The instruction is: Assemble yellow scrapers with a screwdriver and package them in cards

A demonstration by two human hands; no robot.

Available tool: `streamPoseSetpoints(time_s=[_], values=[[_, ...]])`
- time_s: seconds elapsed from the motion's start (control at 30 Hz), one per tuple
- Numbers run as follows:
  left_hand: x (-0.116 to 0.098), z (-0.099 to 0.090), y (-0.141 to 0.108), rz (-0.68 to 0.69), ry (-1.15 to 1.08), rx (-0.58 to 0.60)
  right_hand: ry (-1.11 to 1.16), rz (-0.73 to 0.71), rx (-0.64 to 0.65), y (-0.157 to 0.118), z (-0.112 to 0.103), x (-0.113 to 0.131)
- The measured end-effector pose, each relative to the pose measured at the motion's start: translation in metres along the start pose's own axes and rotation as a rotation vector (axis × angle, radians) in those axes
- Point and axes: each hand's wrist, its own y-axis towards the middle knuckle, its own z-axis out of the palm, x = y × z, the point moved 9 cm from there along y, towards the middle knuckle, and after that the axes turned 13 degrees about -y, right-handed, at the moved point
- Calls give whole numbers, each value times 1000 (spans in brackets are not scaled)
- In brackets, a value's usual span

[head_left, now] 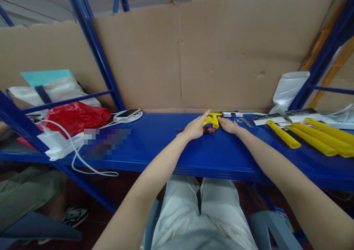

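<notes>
A yellow plastic part [214,120] with several arms is between my two hands at the middle of the blue tabletop. From the left, my left hand [194,127] grips it, fingers reaching up along its side. My right hand [229,125] is closed at the part's right edge, its fingertips partly hidden. Below the part lies a screwdriver with a red and black handle [209,130]; its shaft pokes out left of my left wrist. Small metal bits [238,121] and a flat metal blade [245,122] are just beyond my right hand.
Several yellow-handled tools [315,137] lie at the right. A phone [129,113] and coiled white cable are back left, with a red plastic bag [79,117] and white power strip [65,148] further left. Cardboard [193,58] closes off the back. Another person's leg [33,194] shows at left.
</notes>
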Motion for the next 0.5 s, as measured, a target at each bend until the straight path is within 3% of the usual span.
streamPoseSetpoints(time_s=[0.5], values=[[1,-1,-1,-21,1,-5,36,-19,26,-7,6,5]])
